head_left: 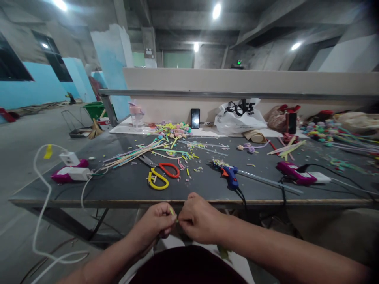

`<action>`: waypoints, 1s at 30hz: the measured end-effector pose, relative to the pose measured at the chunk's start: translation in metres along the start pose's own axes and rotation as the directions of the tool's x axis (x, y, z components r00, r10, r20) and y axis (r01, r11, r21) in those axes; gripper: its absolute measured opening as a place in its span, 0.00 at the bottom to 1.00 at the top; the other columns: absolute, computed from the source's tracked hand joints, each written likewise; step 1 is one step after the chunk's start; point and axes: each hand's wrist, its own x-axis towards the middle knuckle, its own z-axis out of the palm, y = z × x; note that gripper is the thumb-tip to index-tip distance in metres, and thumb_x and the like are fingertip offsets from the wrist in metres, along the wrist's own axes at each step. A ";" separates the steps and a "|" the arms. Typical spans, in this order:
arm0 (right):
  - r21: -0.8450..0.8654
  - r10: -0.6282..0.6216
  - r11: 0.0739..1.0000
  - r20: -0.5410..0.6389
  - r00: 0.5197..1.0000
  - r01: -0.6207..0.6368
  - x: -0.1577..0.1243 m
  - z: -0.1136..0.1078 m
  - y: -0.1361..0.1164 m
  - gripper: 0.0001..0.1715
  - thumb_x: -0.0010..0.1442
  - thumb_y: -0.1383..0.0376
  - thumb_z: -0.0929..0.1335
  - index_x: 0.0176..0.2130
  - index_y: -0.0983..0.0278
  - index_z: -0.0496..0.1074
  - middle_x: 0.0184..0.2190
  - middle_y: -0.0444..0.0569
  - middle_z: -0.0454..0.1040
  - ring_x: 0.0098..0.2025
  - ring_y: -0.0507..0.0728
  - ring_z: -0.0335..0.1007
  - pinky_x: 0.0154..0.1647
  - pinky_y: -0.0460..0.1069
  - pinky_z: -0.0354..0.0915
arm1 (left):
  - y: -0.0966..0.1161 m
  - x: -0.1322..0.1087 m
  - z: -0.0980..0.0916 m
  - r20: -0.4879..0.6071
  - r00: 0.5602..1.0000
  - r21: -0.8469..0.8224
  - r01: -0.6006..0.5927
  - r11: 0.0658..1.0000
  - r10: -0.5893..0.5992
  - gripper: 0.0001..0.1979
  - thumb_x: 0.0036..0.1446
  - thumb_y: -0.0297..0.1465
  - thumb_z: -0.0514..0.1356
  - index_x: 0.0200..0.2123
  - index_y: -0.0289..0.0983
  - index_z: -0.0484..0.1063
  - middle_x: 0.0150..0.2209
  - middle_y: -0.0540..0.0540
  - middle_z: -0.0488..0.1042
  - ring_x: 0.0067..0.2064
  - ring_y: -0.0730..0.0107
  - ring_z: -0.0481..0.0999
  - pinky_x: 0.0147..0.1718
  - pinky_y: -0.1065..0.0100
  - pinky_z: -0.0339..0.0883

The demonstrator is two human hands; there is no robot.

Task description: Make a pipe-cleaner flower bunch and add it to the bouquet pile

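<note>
My left hand [156, 221] is closed in a pinch just in front of the table edge. Between its thumb and forefinger sticks out a small yellow-green strip [171, 212]. My right hand [201, 219] is also closed, with its fingertips against the strip's lower end; what they grip is mostly hidden. Beyond my hands lie scissors [159, 179] with one yellow and one red handle. A blue glue gun [231, 177] with a clear glue stick in its back lies to the right.
Pastel stems [133, 154], a pile of coloured flowers [174, 130] and cut scraps cover the tabletop [118, 187]. Purple power strips [291, 172] with cables lie on the right and left. A phone [195, 118], a bottle [136, 116] and a white bag [239, 116] stand behind.
</note>
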 end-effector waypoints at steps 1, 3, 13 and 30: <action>-0.124 -0.068 0.990 0.005 0.998 0.068 -0.001 0.000 -0.002 0.09 0.43 0.73 0.61 0.17 0.68 0.66 0.15 0.43 0.65 0.20 0.48 0.52 0.34 0.49 0.52 | -0.002 0.001 0.000 -0.001 1.000 -0.021 0.029 0.999 -0.029 0.09 0.44 0.31 0.58 0.21 0.35 0.59 0.12 0.58 0.56 0.16 0.83 0.47 0.17 0.75 0.39; -0.313 -0.163 0.933 0.079 0.983 0.180 -0.003 0.001 -0.005 0.07 0.44 0.71 0.62 0.19 0.67 0.67 0.17 0.46 0.67 0.23 0.51 0.55 0.36 0.52 0.51 | -0.008 0.002 -0.001 0.011 0.993 -0.074 0.117 0.990 -0.117 0.07 0.41 0.27 0.57 0.19 0.35 0.58 0.12 0.57 0.56 0.15 0.84 0.47 0.16 0.75 0.37; 0.211 0.177 0.950 0.238 0.955 -0.229 -0.010 -0.005 -0.004 0.14 0.54 0.68 0.59 0.26 0.68 0.71 0.21 0.46 0.70 0.22 0.49 0.59 0.32 0.48 0.56 | -0.009 -0.003 0.000 0.036 0.998 -0.035 0.049 0.998 -0.048 0.15 0.41 0.37 0.62 0.21 0.35 0.58 0.14 0.58 0.56 0.16 0.84 0.49 0.17 0.75 0.41; 0.466 0.355 0.773 0.244 0.902 -0.430 -0.003 -0.001 -0.002 0.11 0.45 0.71 0.61 0.18 0.68 0.70 0.12 0.40 0.62 0.16 0.46 0.53 0.22 0.43 0.53 | -0.001 0.000 0.008 -0.068 0.996 0.132 -0.044 0.990 0.053 0.12 0.43 0.36 0.58 0.20 0.36 0.58 0.12 0.59 0.55 0.15 0.82 0.49 0.16 0.75 0.42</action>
